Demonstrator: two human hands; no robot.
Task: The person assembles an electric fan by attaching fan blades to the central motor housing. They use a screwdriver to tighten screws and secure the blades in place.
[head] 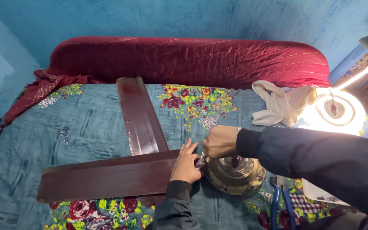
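Left hand (185, 164) pressed flat on brown fan blade (107, 178), fingers spread; right hand (219, 142) fisted just beside it, above brass motor hub (235, 174), grip unclear.

The long dark-brown fan blade (107, 179) looks like painted metal, smooth with a dull sheen; a second brown blade (140, 115) behind it shows scuffed, worn paint. Just right of the first blade, the round brass-coloured fan motor housing (235, 175) is tarnished metal, faintly glossy. Beneath them the teal flowered bedsheet (64, 132) is matt woven cloth. Behind, the maroon cover (192, 59) is crinkled, slightly shiny fabric.
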